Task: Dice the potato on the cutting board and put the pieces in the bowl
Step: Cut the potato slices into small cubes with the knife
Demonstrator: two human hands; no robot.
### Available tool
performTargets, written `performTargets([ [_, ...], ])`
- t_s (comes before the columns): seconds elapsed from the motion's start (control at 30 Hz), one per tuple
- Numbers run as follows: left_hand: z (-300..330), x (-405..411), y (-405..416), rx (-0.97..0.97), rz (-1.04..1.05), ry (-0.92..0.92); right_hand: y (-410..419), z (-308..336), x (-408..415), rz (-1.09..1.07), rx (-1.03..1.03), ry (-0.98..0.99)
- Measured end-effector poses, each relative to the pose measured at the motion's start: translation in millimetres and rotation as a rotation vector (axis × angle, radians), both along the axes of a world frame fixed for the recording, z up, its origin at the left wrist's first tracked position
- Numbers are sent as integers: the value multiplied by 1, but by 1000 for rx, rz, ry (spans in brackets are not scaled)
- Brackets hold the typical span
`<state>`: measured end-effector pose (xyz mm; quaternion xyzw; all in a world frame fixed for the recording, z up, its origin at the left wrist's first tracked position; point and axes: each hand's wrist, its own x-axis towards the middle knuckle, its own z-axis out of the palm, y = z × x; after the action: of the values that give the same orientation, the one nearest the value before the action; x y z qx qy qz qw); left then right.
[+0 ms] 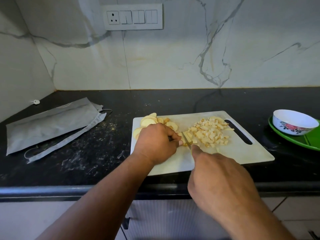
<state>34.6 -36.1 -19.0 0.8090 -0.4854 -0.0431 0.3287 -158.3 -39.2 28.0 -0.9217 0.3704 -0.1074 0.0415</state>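
Potato strips (pixel 187 135) sit mid cutting board (pixel 242 153), right between our two hands, w/ their long axis running roughly left-right across the board, so the knife (pixel 186 140) crosses them near square. That crossing is what the next cut turns on: blade lies front-to-back, strips lie sideways, and each chop should drop cubes onto the right side, toward the diced pile (pixel 210 133). Our left hand (pixel 156 143) is the nearer one to the uncut stock; it's curled over the strips' left end, fingertips tucked and pressing them down, right up against the blade. Uncut slices (pixel 149 121) are fanned behind and under that hand at the board's far-left corner. Our right hand (pixel 220 181) is clenched round the knife handle, forefinger stretched along the top toward the blade; handle itself is hidden, only the thin blade shows. Bowl (pixel 294 122) stands well apart to the right on a green tray (pixel 294 141), off the board, and looks to hold no pieces yet. We'd judge dicing approx. half done, w/ the slices left to go, and fingertips that close to the edge need watching.
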Motion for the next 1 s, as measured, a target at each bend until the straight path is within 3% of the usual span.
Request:
performTargets([
  [0.2, 0, 0, -1, 1, 1, 2, 21, 17, -37, 19, 249, 181],
  [0.47, 2, -6, 6, -62, 24, 91, 3, 14, -7, -18, -84, -31],
  [0.7, 4, -3, 5, -62, -1, 104, -7, 2, 16, 26, -10, -129],
  [0.83, 1, -1, 4, -55, -1, 109, -3, -3, 3, 19, 26, -36],
  [1.0, 1, 1, 5, -7, -6, 65, 6, 3, -25, 35, 211, 119],
])
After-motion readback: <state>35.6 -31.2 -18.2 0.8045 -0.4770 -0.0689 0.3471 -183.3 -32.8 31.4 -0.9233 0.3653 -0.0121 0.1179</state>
